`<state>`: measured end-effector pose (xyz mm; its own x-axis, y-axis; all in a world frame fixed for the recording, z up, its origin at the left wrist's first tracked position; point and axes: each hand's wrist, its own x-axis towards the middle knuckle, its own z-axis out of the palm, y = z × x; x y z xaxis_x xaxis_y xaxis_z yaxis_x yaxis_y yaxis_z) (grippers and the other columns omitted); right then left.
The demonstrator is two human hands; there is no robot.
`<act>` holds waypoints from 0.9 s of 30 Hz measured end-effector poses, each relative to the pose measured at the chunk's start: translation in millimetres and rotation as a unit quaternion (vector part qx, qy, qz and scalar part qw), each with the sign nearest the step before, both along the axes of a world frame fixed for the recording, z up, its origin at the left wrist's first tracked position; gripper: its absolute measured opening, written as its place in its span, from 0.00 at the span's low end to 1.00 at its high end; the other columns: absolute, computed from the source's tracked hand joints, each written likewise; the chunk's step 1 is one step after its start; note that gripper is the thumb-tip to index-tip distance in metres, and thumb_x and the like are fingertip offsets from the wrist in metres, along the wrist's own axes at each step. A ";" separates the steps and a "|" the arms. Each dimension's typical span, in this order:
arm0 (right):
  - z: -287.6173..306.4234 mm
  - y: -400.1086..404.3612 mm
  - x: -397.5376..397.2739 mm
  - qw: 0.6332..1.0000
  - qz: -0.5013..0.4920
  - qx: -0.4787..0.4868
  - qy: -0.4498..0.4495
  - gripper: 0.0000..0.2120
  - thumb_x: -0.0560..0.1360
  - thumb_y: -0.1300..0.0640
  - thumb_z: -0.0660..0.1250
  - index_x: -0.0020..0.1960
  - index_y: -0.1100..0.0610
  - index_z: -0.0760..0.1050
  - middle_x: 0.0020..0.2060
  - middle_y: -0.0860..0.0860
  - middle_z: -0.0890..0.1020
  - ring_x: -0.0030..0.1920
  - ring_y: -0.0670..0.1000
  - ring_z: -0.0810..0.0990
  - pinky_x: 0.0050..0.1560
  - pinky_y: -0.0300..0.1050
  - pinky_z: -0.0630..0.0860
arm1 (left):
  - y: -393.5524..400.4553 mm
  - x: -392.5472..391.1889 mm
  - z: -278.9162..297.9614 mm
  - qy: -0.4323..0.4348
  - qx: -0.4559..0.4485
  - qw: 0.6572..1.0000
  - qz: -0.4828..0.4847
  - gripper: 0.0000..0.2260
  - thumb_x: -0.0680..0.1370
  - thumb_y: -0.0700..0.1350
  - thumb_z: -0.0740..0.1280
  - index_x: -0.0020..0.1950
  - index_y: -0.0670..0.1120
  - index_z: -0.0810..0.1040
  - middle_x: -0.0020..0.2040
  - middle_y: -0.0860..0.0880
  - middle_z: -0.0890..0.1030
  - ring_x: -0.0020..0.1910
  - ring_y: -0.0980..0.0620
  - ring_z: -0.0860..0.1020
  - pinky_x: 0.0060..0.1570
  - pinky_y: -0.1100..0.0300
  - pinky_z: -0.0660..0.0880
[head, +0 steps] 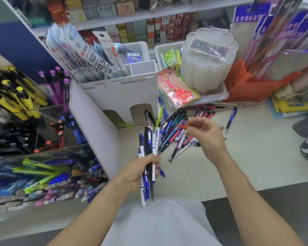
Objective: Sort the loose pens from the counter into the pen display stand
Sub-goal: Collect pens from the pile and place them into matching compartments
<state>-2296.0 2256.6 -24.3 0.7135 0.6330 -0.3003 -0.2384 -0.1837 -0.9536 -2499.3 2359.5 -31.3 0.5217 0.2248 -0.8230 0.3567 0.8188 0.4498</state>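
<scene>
The left hand (140,172) grips a bundle of pens (148,157) above the surface (247,166) while the right hand (205,134) pinches a red pen (181,126) over the loose pile (183,125), so most sorting into the display stand (43,157) remains.

A stack of clear scalloped plastic containers (209,68) stands in a white plastic tray (219,95), with a packet of red child's scissors (179,92) leaning on the tray's near rim. Behind them, shelves of small coloured boxes (160,29) run across the back.
</scene>
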 end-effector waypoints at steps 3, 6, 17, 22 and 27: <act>-2.7 -8.1 -25.0 0.994 0.102 -0.025 0.008 0.07 0.75 0.69 0.72 0.48 0.58 0.83 0.42 0.53 0.86 0.43 0.53 0.85 0.45 0.42 0.79 | 0.7 0.4 -2.0 -0.016 -0.028 0.999 0.037 0.05 0.75 0.39 0.70 0.46 0.40 0.76 0.34 0.44 0.76 0.28 0.48 0.75 0.27 0.59 0.75; -7.4 -7.7 -52.5 0.987 0.156 -0.003 -0.045 0.14 0.73 0.74 0.71 0.50 0.57 0.82 0.44 0.50 0.84 0.44 0.48 0.83 0.42 0.37 0.79 | -2.9 1.9 -0.3 -0.039 -0.038 0.998 0.020 0.06 0.73 0.39 0.71 0.46 0.38 0.80 0.41 0.41 0.80 0.33 0.45 0.80 0.34 0.54 0.80; -23.7 -1.4 -92.6 0.976 0.083 0.090 0.182 0.31 0.82 0.73 0.55 0.79 0.50 0.59 0.74 0.50 0.72 0.72 0.47 0.74 0.72 0.48 0.72 | -19.2 7.3 -0.3 -0.055 0.070 0.996 0.002 0.11 0.75 0.43 0.72 0.53 0.37 0.81 0.42 0.38 0.82 0.38 0.42 0.82 0.40 0.50 0.82; -8.3 -2.5 -89.3 0.957 0.121 0.077 0.254 0.20 0.86 0.63 0.52 0.74 0.49 0.69 0.66 0.49 0.81 0.67 0.48 0.79 0.66 0.46 0.77 | -22.3 7.5 -3.0 -0.035 0.106 0.994 0.008 0.07 0.77 0.39 0.71 0.52 0.36 0.80 0.38 0.38 0.81 0.35 0.42 0.81 0.38 0.51 0.80; -1.6 5.3 -65.3 0.955 0.235 0.012 0.181 0.23 0.82 0.47 0.66 0.75 0.49 0.68 0.66 0.46 0.80 0.66 0.48 0.79 0.67 0.48 0.76 | -16.3 11.6 -4.1 -0.028 0.119 0.993 -0.006 0.02 0.75 0.32 0.71 0.45 0.38 0.80 0.36 0.39 0.78 0.31 0.43 0.77 0.39 0.49 0.78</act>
